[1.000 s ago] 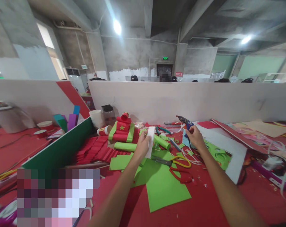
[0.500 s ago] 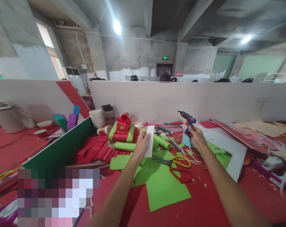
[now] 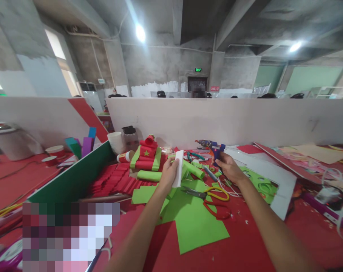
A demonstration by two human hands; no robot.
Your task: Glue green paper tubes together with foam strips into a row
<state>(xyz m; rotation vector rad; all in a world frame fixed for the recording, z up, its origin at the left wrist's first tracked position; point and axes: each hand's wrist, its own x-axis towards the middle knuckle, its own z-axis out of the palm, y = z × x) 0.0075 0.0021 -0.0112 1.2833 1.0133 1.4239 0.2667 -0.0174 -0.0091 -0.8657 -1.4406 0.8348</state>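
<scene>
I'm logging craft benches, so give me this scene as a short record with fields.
Left grip: holds a white strip, tilted
Right grip: holds a glue gun by its handle, nozzle toward the person's left, apart from the strip
Scissors: lying partly on green sheets, one handle yellow, one red
Behind left grip: red-and-green piece with a star
Left of sheets: red strips
Table: red

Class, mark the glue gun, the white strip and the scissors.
Glue gun (image 3: 216,146), head view: on its blue body.
White strip (image 3: 178,170), head view: middle of its face.
Scissors (image 3: 203,195), head view: near the pivot.
</scene>
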